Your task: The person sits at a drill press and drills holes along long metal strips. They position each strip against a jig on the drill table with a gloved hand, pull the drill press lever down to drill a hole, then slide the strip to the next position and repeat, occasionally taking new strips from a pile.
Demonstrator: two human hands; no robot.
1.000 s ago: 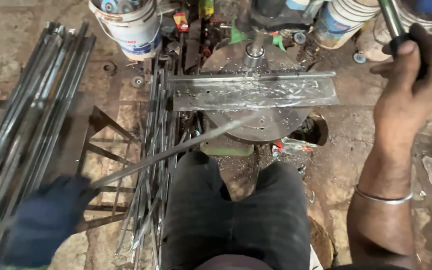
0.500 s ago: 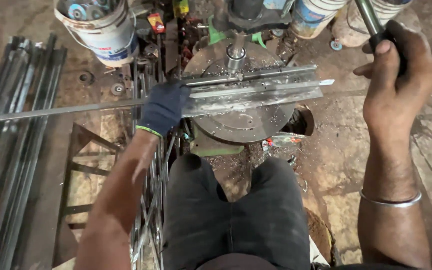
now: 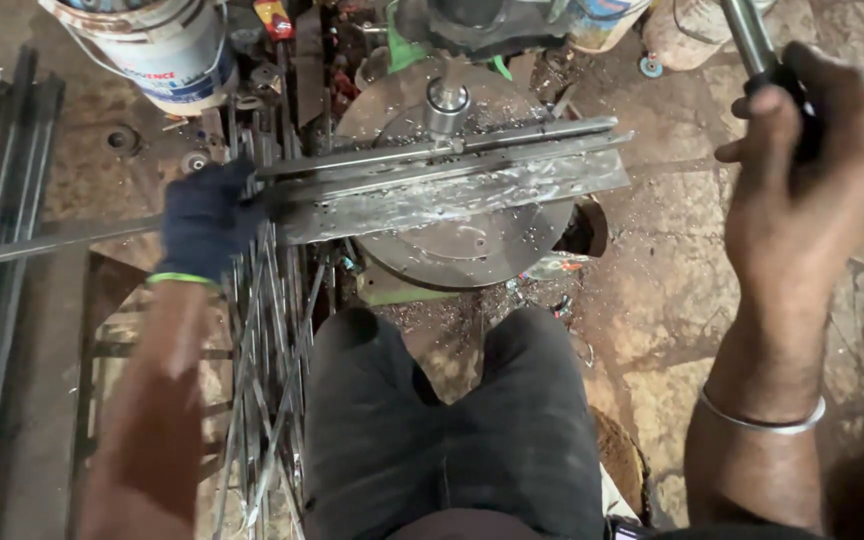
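Gloved left hand (image 3: 204,222) grips long thin grey steel rod (image 3: 42,243) lying across round drill table (image 3: 472,250); right hand (image 3: 802,170) fisted on black-gripped lever (image 3: 757,45).

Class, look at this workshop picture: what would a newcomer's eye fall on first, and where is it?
At centre, a drill spindle stands over a long metal bar lying across a round machine table. The gloved left hand grips the bar at left, and the bare right hand holds a lever handle at upper right.

Count at this moment — two hands: one gloved left hand (image 3: 207,220), one bare right hand (image 3: 802,170). One long steel bar (image 3: 52,242) under the left fingers. One lever handle (image 3: 752,40) within the right fingers. One white bucket (image 3: 162,50) — beyond the left fingertips.
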